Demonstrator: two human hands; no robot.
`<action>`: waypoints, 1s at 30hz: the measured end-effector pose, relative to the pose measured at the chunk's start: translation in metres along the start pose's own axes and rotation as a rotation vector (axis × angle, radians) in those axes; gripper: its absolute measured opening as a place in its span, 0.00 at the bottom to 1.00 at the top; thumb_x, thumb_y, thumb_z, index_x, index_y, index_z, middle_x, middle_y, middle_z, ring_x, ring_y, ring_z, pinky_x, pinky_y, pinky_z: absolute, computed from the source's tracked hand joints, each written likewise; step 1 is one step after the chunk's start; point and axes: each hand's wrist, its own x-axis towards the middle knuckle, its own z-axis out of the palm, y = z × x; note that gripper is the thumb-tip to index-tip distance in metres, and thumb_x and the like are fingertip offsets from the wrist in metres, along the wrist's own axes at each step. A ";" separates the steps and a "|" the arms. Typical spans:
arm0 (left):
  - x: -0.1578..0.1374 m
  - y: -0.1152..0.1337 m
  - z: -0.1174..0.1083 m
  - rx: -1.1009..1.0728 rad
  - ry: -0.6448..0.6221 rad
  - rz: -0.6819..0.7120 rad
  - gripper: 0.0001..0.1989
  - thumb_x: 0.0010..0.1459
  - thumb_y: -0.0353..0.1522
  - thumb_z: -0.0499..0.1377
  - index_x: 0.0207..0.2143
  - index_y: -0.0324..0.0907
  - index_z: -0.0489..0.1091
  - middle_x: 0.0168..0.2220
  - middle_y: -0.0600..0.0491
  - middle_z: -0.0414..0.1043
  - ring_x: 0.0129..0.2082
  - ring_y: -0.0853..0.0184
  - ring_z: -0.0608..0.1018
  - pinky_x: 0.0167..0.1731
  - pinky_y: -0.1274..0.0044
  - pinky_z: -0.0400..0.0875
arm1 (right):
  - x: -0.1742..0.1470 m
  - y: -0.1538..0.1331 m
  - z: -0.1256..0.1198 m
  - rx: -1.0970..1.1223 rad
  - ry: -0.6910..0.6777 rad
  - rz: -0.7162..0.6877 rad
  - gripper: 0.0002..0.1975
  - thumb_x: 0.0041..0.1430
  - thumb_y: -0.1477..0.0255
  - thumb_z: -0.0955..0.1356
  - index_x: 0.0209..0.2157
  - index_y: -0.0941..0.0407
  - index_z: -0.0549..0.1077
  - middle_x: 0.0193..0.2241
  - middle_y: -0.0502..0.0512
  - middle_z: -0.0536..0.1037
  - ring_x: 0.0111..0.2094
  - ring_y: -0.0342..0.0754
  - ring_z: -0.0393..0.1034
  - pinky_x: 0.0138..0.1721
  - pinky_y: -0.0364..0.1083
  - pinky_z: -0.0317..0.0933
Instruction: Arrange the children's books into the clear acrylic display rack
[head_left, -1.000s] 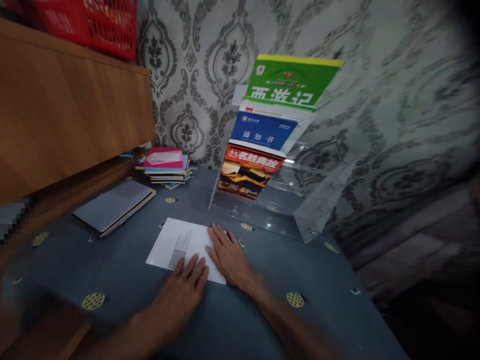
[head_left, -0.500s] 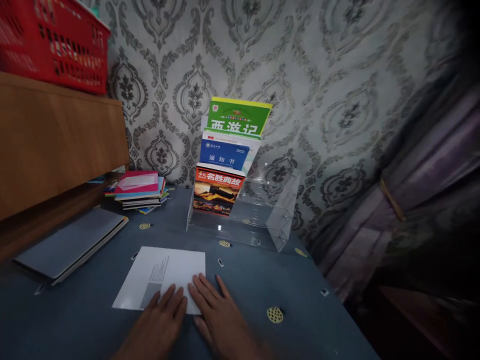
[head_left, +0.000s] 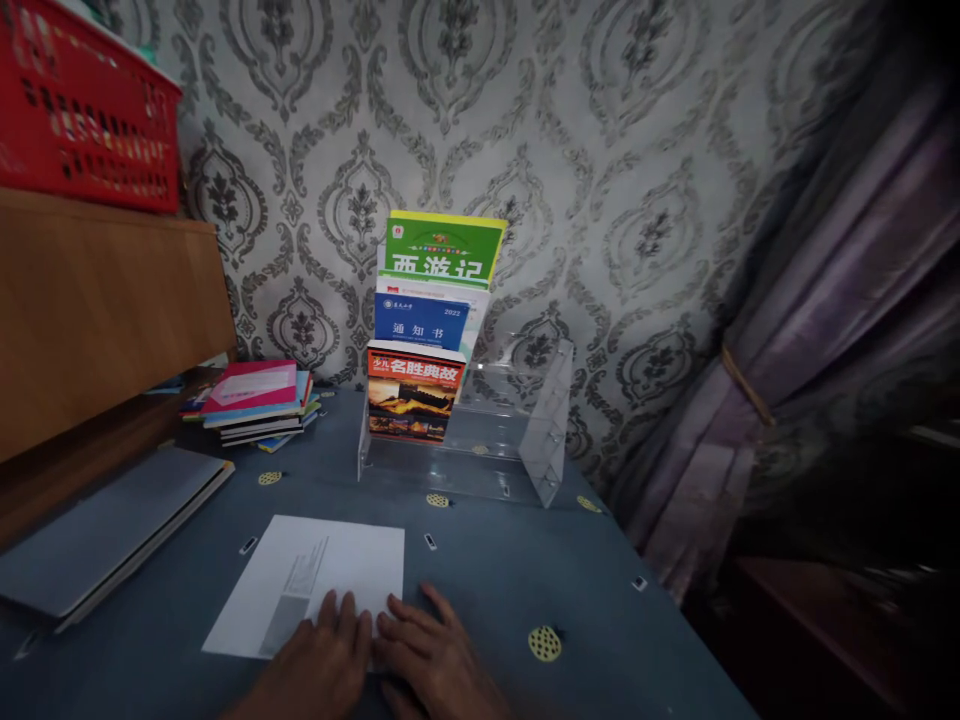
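Note:
A white printed sheet or thin booklet point(head_left: 352, 555) with lines of text and a grey block lies flat on the blue-grey tabletop. My left hand point(head_left: 322, 655) rests on its lower edge, fingers stretched out. At the lower right corner is my right hand point(head_left: 435, 650), fingers apart and slightly bent, touching the edge; its thumb is partly out of sight. Behind the sheet, a clear acrylic rack point(head_left: 544, 430) stands with an orange-red book point(head_left: 412, 395) in front, a blue booklet point(head_left: 420, 320) behind it and a green book point(head_left: 446, 250) at the top back.
A stack of books point(head_left: 255, 395) with a pink one on top sits at the back left. Nearer, a grey folder point(head_left: 127, 530) lies by a wooden shelf point(head_left: 105, 310) carrying a red basket point(head_left: 90, 110). A purple curtain point(head_left: 705, 480) hangs at the right.
The view has shifted, so the rack and books appear farther left. Both hands have drawn back towards me on the sheet, and the right fingers are more bent at its lower right edge.

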 end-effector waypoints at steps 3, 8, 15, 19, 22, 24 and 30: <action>-0.002 0.002 0.000 0.036 0.004 -0.026 0.35 0.56 0.15 0.46 0.63 0.42 0.70 0.58 0.38 0.74 0.56 0.46 0.78 0.38 0.66 0.82 | 0.001 0.006 0.008 -0.055 0.043 -0.049 0.17 0.67 0.65 0.67 0.55 0.51 0.74 0.51 0.54 0.82 0.58 0.54 0.73 0.63 0.60 0.60; -0.001 -0.011 0.002 -0.041 -0.015 0.041 0.36 0.55 0.16 0.48 0.65 0.43 0.66 0.58 0.38 0.74 0.56 0.48 0.78 0.41 0.67 0.81 | -0.001 0.001 0.005 0.004 0.033 -0.019 0.17 0.67 0.65 0.66 0.55 0.52 0.73 0.52 0.56 0.82 0.59 0.53 0.72 0.65 0.61 0.57; 0.003 -0.006 -0.025 -0.039 -0.104 -0.009 0.29 0.59 0.19 0.48 0.62 0.35 0.69 0.58 0.33 0.73 0.57 0.46 0.77 0.40 0.65 0.80 | -0.005 -0.008 -0.014 0.075 0.015 0.073 0.24 0.69 0.65 0.65 0.64 0.53 0.67 0.61 0.59 0.74 0.64 0.53 0.65 0.69 0.62 0.49; 0.004 -0.010 -0.048 -0.113 -0.165 0.018 0.29 0.60 0.17 0.45 0.62 0.33 0.67 0.58 0.32 0.72 0.58 0.47 0.75 0.39 0.65 0.81 | 0.002 -0.001 -0.023 0.085 -0.027 0.110 0.28 0.68 0.59 0.68 0.65 0.51 0.65 0.64 0.59 0.70 0.67 0.54 0.61 0.70 0.64 0.46; 0.004 -0.018 -0.061 -0.173 -0.182 0.032 0.29 0.62 0.17 0.45 0.63 0.32 0.66 0.58 0.31 0.72 0.59 0.48 0.75 0.40 0.64 0.81 | 0.010 0.006 -0.029 0.068 -0.069 0.127 0.33 0.64 0.52 0.68 0.66 0.51 0.64 0.65 0.60 0.68 0.68 0.57 0.58 0.70 0.66 0.44; 0.005 -0.022 -0.070 -0.192 -0.215 0.023 0.29 0.61 0.17 0.46 0.63 0.32 0.66 0.58 0.32 0.72 0.59 0.47 0.75 0.41 0.63 0.81 | 0.015 0.011 -0.031 0.052 -0.113 0.131 0.36 0.63 0.49 0.68 0.67 0.51 0.63 0.65 0.60 0.67 0.69 0.58 0.56 0.69 0.67 0.44; 0.000 -0.032 -0.086 -0.207 -0.290 0.059 0.26 0.62 0.18 0.50 0.62 0.34 0.65 0.63 0.38 0.69 0.63 0.51 0.71 0.48 0.64 0.79 | 0.021 0.017 -0.026 0.002 -0.138 0.117 0.36 0.64 0.50 0.67 0.67 0.53 0.62 0.66 0.61 0.66 0.70 0.58 0.54 0.69 0.69 0.43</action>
